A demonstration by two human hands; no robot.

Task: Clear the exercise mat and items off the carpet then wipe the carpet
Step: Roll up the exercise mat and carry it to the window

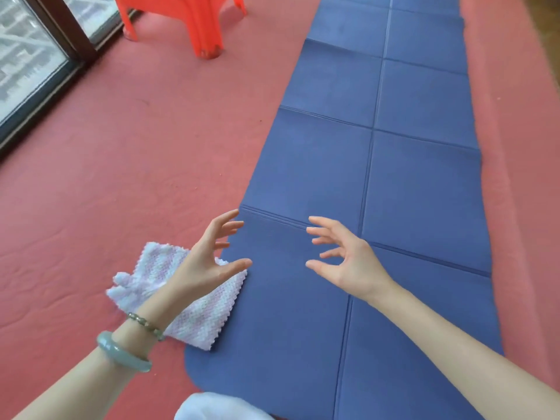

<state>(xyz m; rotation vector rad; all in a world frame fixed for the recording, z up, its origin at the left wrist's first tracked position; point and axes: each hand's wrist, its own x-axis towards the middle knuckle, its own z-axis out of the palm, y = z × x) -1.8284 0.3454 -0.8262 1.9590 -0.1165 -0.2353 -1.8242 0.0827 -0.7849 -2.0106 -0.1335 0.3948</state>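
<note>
Hovering empty over the exercise mat: left hand, right hand.

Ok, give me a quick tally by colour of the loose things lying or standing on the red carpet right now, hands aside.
Blue: 1, the unfolded exercise mat
White and pink: 1, the cloth, lying partly on the mat's near left edge
Red-orange: 1, the plastic stool, only its legs in view
Total: 3
A white shape at the bottom edge is too cropped to identify, so it is not counted.

Blue creased mat, red carpet, white-and-pink striped cloth.
</note>
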